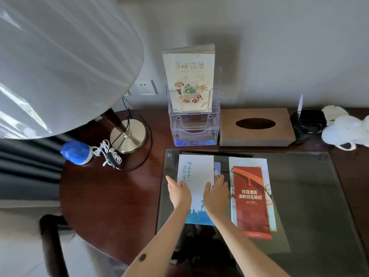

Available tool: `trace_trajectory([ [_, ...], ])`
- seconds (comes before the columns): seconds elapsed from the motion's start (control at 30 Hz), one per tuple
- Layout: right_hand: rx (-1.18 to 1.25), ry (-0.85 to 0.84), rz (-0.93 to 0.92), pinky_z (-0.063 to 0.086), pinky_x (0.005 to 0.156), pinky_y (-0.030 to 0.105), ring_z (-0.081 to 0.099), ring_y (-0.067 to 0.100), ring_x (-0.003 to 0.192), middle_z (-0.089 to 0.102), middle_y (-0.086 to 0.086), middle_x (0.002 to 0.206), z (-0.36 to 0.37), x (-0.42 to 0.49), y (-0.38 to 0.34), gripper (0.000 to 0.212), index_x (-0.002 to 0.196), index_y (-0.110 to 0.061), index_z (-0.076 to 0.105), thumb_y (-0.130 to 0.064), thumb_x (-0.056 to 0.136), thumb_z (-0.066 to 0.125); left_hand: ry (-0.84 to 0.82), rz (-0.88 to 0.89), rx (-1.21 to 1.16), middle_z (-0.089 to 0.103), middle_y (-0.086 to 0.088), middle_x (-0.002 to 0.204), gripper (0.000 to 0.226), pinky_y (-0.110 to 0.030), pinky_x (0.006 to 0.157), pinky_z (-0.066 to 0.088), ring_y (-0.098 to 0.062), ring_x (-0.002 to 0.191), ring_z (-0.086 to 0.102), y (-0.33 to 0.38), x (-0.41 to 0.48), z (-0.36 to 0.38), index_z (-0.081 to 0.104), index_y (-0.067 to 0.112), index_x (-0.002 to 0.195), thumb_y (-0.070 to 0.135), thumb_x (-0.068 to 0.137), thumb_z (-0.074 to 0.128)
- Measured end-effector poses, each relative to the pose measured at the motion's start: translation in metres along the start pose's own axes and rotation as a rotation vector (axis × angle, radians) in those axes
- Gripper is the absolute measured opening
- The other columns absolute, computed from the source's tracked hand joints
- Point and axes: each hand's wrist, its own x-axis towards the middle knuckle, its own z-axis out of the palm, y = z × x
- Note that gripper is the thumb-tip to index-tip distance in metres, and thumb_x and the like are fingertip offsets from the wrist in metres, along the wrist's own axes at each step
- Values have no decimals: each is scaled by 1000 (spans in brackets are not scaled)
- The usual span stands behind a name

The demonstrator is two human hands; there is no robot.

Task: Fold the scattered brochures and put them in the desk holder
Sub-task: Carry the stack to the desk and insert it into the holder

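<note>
The white brochure (196, 168) lies flat on the glass mat (309, 186) on the counter (111, 196). Its long side points away from the person, straight at the holder (192, 126). The holder stands just past its far end.

The left hand (178, 191) is at the left edge of the brochure. The right hand (216, 194) is at the right edge. The brochure sits between them. On both hands the fingers (171, 181) are straight and a little apart. They grip nothing. They seem to touch or press the paper, but I cannot tell how hard.

A blue flap (217, 166) sticks out on the right, just by the right hand. So I think the fold is not quite neat yet. The right hand is nearer to that flap and looks best placed to tuck it in.

After that, the brochure would have to be stood up on its short end and go forward into the holder. One food brochure (188, 80) is already in the back slot. The front slots look free.

The red brochure (251, 202) lies just to the right, long side the same way, with no hand on it.
</note>
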Motion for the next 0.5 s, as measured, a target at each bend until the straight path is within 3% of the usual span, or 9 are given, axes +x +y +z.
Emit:
trace_trajectory([
  [0.1,31,-1,19,35,107,46,37,33,134,36,21,145,1,-6,-1,52,144,-2,21,-23,98,36,-51,-66,42,30,-13,152,62,-48,110,30,-32,134,37,-3,-6,0,-3,11,150,15,98,30],
  [0.23,249,-5,108,41,102,48,44,37,127,44,20,141,4,-5,-6,50,143,-2,25,-17,97,38,-80,-126,14,39,-15,146,59,-41,97,42,-34,124,47,-1,-12,-7,3,11,150,14,97,30],
  [0.37,369,-11,252,42,102,47,45,37,127,42,20,143,4,0,-1,56,145,-1,20,-18,96,41,-47,-175,93,48,-23,133,45,-46,96,44,-39,117,49,0,4,-24,39,1,137,8,93,33],
  [0.43,397,-75,274,46,89,40,55,32,110,55,21,121,2,5,1,44,131,2,41,-23,95,44,-41,-151,37,57,-20,122,38,-41,88,48,-36,108,54,-3,11,-33,58,3,120,6,90,37],
  [0.5,481,-155,245,42,65,33,54,24,79,56,20,86,-8,9,0,27,93,0,57,-25,91,48,-75,-101,-146,66,-13,109,33,-30,65,51,-26,88,60,0,11,-45,66,6,111,4,88,42],
])
